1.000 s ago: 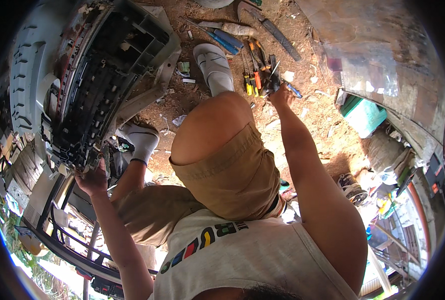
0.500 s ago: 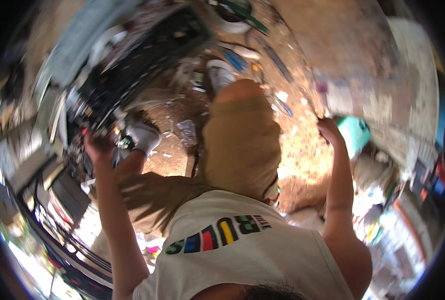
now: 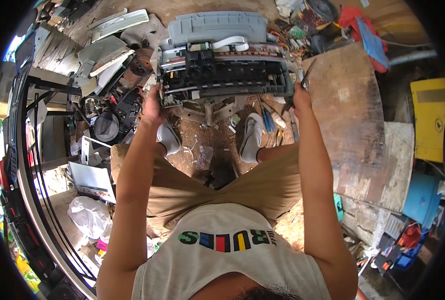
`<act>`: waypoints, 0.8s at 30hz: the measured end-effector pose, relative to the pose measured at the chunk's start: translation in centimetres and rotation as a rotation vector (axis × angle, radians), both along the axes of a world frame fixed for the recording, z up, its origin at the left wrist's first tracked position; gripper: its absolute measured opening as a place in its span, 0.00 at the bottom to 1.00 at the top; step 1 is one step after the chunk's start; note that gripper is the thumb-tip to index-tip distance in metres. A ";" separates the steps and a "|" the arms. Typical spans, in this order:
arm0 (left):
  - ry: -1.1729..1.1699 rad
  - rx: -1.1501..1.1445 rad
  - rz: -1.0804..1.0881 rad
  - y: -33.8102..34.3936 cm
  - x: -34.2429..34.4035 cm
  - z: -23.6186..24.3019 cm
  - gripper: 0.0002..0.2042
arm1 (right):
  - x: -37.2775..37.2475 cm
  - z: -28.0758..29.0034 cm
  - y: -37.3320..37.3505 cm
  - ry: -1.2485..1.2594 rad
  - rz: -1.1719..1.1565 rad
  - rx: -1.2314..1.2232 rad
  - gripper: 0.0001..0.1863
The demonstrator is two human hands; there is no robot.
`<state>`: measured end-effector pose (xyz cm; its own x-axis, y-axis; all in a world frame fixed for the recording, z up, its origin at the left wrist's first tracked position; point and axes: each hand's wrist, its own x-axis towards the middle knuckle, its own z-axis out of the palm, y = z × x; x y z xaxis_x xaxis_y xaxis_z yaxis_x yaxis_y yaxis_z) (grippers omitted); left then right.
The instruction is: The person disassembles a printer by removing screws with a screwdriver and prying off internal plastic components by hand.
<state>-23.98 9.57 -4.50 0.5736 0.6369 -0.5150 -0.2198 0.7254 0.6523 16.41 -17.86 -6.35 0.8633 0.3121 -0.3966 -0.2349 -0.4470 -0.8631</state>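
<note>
A gutted printer (image 3: 227,75) spans the space in front of me, its black inner frame, guide rails and white ribbon cable exposed. A grey plastic flap (image 3: 217,26) stands along its far side. My left hand (image 3: 154,106) is closed on the printer's left end, the fingers partly hidden beneath it. At the other end, my right hand (image 3: 301,98) grips the printer's right edge. A dark, thin pointed piece (image 3: 309,74) shows beside the right hand; whether it is held I cannot tell.
Blue-handled tools (image 3: 267,120) lie on the dirt floor by my feet. To the right is a large wooden board (image 3: 355,120), with a yellow box (image 3: 430,120) beyond. Scrap parts (image 3: 110,125) pile up at left, near a black metal frame (image 3: 37,195).
My hands, formerly far apart, have come forward onto the printer's two ends. The printer, formerly tilted and blurred at upper left, now sits level in front of me. My view has swung round.
</note>
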 end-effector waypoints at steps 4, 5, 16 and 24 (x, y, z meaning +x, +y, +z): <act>-0.139 0.070 0.011 -0.7 1.3 3.9 0.20 | 0.4 -2.9 -0.1 -0.040 0.012 0.182 0.10; -0.112 0.087 0.014 0.0 0.8 4.6 0.19 | 0.0 -2.8 0.3 -0.016 0.063 0.199 0.08; 0.285 0.880 0.095 4.2 1.8 30.9 0.20 | -9.5 4.3 7.6 0.458 0.229 0.490 0.09; 0.830 1.389 0.095 3.5 5.5 31.2 0.29 | -11.7 12.4 -1.3 0.078 0.418 0.433 0.20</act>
<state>-18.52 13.06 26.65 0.3792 0.8659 0.3261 0.5016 -0.4885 0.7140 4.71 -19.14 6.05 0.6060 0.7658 -0.2153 -0.1851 -0.1275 -0.9744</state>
